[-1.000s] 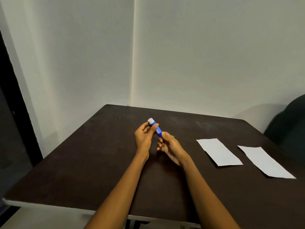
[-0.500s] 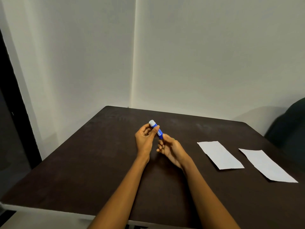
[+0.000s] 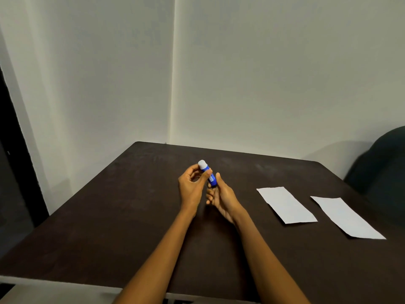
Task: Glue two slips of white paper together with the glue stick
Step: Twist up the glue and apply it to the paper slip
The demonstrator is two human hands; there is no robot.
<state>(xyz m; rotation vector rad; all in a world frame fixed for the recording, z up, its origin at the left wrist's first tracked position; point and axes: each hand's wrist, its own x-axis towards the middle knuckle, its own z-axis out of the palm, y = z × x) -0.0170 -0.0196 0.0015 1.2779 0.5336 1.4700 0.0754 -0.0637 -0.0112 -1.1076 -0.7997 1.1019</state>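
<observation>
Your left hand [image 3: 192, 187] curls its fingers round the upper part of the blue glue stick [image 3: 207, 174], near its white cap [image 3: 202, 165]. Your right hand [image 3: 221, 195] pinches the lower end, palm turned inward. Both hover above the dark table [image 3: 109, 227]. Right of them lie two flat white paper slips [image 3: 286, 205] [image 3: 346, 217], apart.

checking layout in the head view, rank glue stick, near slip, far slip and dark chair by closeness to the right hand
From the right hand:
1. Glue stick, held in it, centre.
2. Near slip, just to its right.
3. Far slip, further right.
4. Chair, right edge.
</observation>
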